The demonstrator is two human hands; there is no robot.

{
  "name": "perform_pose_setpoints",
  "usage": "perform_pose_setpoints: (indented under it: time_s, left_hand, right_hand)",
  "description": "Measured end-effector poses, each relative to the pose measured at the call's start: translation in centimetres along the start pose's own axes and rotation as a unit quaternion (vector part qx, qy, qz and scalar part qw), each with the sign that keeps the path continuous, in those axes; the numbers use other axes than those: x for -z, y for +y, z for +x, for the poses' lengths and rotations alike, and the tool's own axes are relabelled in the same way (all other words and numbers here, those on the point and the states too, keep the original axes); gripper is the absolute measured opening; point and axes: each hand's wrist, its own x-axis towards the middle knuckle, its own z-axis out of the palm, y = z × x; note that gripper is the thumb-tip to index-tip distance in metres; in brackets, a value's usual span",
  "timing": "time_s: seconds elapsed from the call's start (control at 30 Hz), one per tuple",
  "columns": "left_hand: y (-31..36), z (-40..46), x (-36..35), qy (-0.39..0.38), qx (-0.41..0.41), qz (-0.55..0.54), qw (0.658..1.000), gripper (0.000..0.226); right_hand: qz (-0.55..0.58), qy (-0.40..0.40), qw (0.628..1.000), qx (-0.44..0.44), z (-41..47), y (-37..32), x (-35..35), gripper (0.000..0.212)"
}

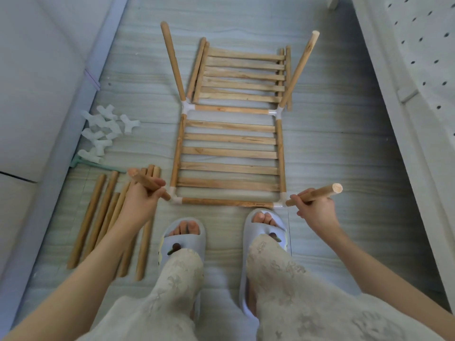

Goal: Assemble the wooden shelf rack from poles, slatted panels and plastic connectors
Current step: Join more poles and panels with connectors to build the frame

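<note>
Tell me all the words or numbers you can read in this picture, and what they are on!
There are none to read. The wooden poles, the slatted panel, the plastic connectors and the slippers carry no words or numbers. The slippers only have a small dark decoration, not writing.

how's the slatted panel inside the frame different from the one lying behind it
The framed slatted panel is bordered by poles joined with white corner connectors; the loose slatted panel has none. The framed one lies nearer the feet, the loose one farther off and slightly skewed. Both are pale wood, lying flat on the floor.
</note>
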Motion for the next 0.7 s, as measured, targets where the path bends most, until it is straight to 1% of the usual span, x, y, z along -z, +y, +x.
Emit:
perform_pose_setpoints:
  time_s: [0.07,0.1,0.2,0.3,0.43,0.6,0.7]
  left_hand:
    - [-0.2,0.4,0.1,-0.010,-0.003,0.032,0.999,0.014]
    - [-0.2,0.5,0.1,-0.011,-0.008,0.046,0.999,0.015]
    - [0.0,0.9,-0.5,-0.005,-0.019,0.085,0.996,0.010]
    - [0.3,1.8,-1.2,0.010,-0.051,0.125,0.991,0.008]
    - [1.1,2.7,-2.5,0.056,-0.059,0.120,0.989,0.007]
    - [1.3,2.8,-3.9,0.102,-0.018,0.087,0.991,0.014]
    - [1.3,3.1,-4.2,0.116,0.000,0.082,0.990,0.013]
  right_hand:
    - [-0.007,-0.018,1.000,-0.005,0.3,0.4,0.1,0.011]
    - [-0.008,-0.020,1.000,0.001,0.4,0.6,0.2,0.011]
    - [-0.011,-0.012,1.000,0.013,1.0,0.7,0.3,0.019]
    - [-0.053,0.004,0.998,0.043,2.4,0.7,0.2,0.023]
    - [-0.082,0.031,0.994,0.064,4.1,0.7,0.3,0.026]
    - [-0.074,0.045,0.994,0.065,4.4,0.8,-0.2,0.022]
    - [-0.069,0.044,0.995,0.060,4.6,0.7,-0.2,0.023]
